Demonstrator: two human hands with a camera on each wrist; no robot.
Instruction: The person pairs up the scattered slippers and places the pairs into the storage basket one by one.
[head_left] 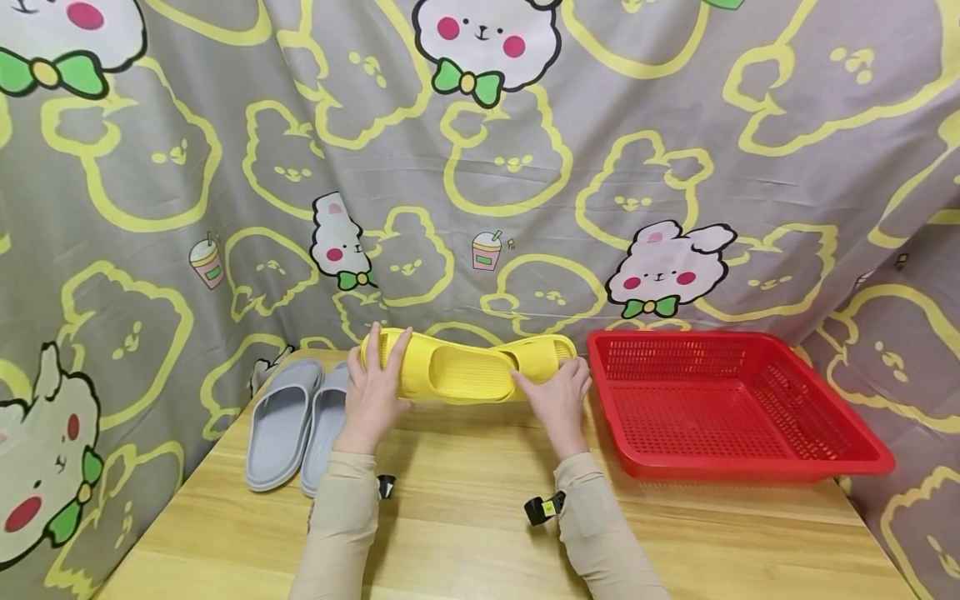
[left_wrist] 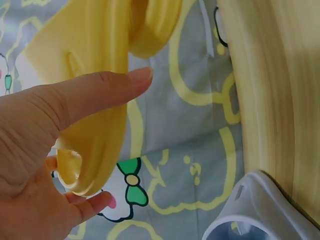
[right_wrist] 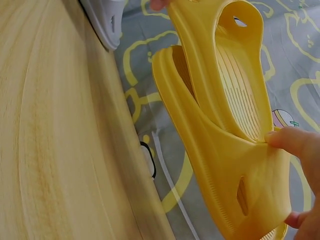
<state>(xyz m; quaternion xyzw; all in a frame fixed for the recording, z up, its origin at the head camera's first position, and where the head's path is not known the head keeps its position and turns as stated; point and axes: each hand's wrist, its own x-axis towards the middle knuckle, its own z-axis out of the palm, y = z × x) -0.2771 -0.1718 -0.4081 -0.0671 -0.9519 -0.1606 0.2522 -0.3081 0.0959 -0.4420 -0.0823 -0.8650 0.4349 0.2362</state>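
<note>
A pair of yellow slippers [head_left: 472,377] is held up lengthwise near the back of the table, toes pointing to opposite sides. In the right wrist view, one slipper's heel end is tucked under the strap of the other slipper [right_wrist: 250,185]. My left hand [head_left: 375,392] grips the left end, its thumb along the underside and fingers spread round the toe in the left wrist view. At the other end my right hand [head_left: 558,396] holds the strap area, with the thumb [right_wrist: 285,140] pressed where the two slippers overlap.
Two grey slippers [head_left: 281,429] sit side by side at the table's left, partly behind my left hand. On the right stands a red perforated plastic basket [head_left: 742,471]. A patterned grey curtain [head_left: 540,167] hangs behind the wooden table [head_left: 465,517].
</note>
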